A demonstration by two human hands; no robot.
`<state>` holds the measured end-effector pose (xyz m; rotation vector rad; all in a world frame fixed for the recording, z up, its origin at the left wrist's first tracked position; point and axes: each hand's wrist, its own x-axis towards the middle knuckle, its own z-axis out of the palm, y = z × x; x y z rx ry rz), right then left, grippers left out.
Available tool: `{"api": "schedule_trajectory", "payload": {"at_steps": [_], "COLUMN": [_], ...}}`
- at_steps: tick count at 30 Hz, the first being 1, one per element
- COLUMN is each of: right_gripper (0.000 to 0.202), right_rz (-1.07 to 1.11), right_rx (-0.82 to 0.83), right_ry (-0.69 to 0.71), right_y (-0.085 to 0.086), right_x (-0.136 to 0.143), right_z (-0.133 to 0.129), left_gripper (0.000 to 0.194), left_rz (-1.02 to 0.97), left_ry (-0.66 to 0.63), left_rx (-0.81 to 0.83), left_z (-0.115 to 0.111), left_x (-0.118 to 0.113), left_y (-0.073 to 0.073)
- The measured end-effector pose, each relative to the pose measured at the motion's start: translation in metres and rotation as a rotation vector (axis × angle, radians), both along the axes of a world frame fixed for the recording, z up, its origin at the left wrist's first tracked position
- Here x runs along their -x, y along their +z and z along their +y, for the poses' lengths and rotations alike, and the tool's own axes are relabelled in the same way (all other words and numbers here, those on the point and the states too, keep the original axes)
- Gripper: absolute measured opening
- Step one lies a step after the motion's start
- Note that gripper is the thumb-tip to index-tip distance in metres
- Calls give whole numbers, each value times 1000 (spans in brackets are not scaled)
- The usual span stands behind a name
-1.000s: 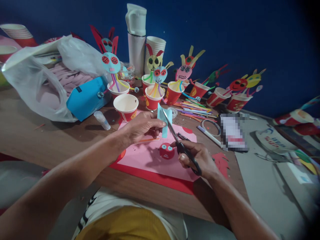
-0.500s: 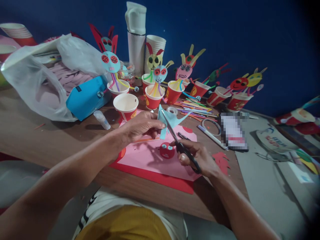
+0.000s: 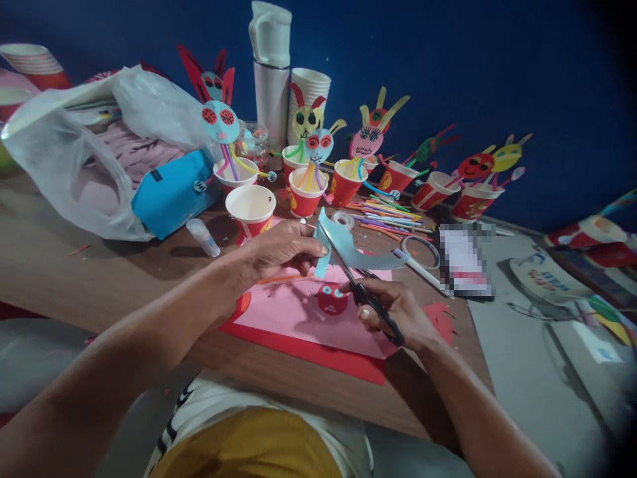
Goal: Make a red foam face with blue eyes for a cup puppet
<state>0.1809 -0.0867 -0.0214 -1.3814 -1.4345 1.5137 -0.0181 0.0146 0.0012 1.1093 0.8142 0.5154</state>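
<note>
My left hand pinches a light blue piece of paper between thumb and fingers. Black-handled scissors are gripped in my right hand, their blades lying across the blue paper close to my left fingertips. A long strip of that paper droops to the right, over the blades. Beneath the hands lies a pink sheet on top of a red sheet. On the pink sheet rests a red paper circle with two eyes and a mouth.
An upright paper cup and a glue stick stand left of the sheets. Behind are several cups with paper-faced figures, and coloured sticks. A plastic bag sits at left; tape, a marker and a phone lie right.
The loose end of the blue paper has swung down and to the right, now reaching the marker. Both hands stay in nearly the same place.
</note>
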Motion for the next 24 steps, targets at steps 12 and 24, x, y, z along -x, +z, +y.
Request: {"api": "schedule_trajectory", "payload": {"at_steps": [12, 24], "right_gripper": [55, 54], "right_rz": [-3, -29], "right_rx": [70, 85], "right_ry": [-45, -35], "right_y": [6, 4], "right_x": [2, -1], "right_z": [1, 1], "left_gripper": [10, 14], "left_rz": [23, 26], "left_ry": [-55, -69], "left_rx": [-11, 63], "left_z": [0, 0], "left_x": [2, 3], "left_y": [2, 8]}}
